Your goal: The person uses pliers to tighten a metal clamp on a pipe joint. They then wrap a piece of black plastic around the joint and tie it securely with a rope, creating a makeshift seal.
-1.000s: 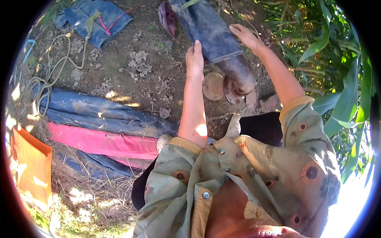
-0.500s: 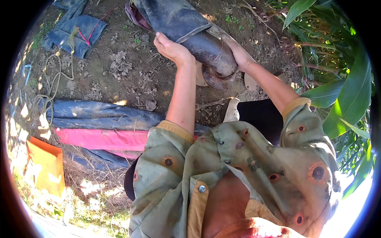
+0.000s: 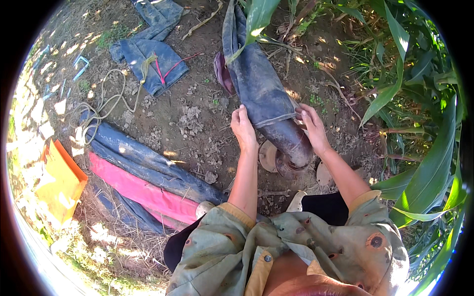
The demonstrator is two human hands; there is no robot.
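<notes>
A muddy blue lay-flat hose (image 3: 264,81) stretches away from me over the soil. Its open end is pulled over a rusty brown pipe elbow (image 3: 291,145), which ends in a round flange (image 3: 289,167) near my feet. At the hose's left edge, close to its mouth, my left hand (image 3: 243,129) has its fingers curled against the fabric. My right hand (image 3: 314,129) pinches the hem on the right side of the mouth, just above the elbow. The fingertips of both hands are partly hidden by the hose.
Left of me lie another blue hose (image 3: 143,153) and a pink one (image 3: 133,185). An orange bag (image 3: 61,182) stands beyond them. Farther off are a rope (image 3: 106,101) and folded blue fabric with a pink tie (image 3: 157,66). Corn plants (image 3: 424,148) crowd the right side.
My right hand has moved off the elbow up to the hose's hem. My left hand has come down along its left edge. The view has shifted, showing more of the hose.
</notes>
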